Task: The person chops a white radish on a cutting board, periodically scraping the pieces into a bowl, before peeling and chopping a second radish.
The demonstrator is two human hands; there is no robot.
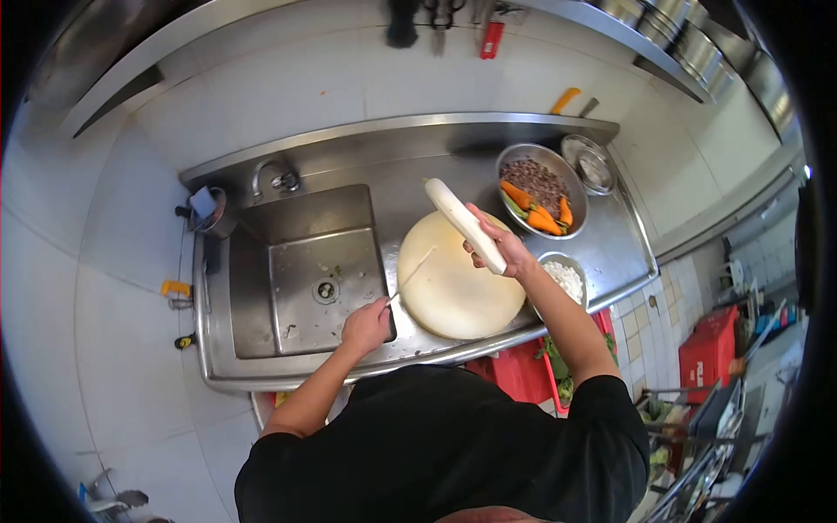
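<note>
A long white radish (462, 222), pale and smooth with a small greenish tip, is gripped in my right hand (506, 247) near its lower end. It is tilted above a round, thick cutting board (462, 305). My left hand (366, 326) is closed at the board's left edge, by the sink's right rim. From it a thin knife-like blade (411, 275), seen nearly edge-on, points up over the board. Its handle is hidden in my fingers.
A steel sink (253, 296) with a faucet (279, 179) lies left. On the right stand a metal bowl (577, 228) of carrots and brownish pieces, smaller bowls (593, 166), and a bowl of white pieces (562, 277). A red crate (514, 370) sits below the counter edge.
</note>
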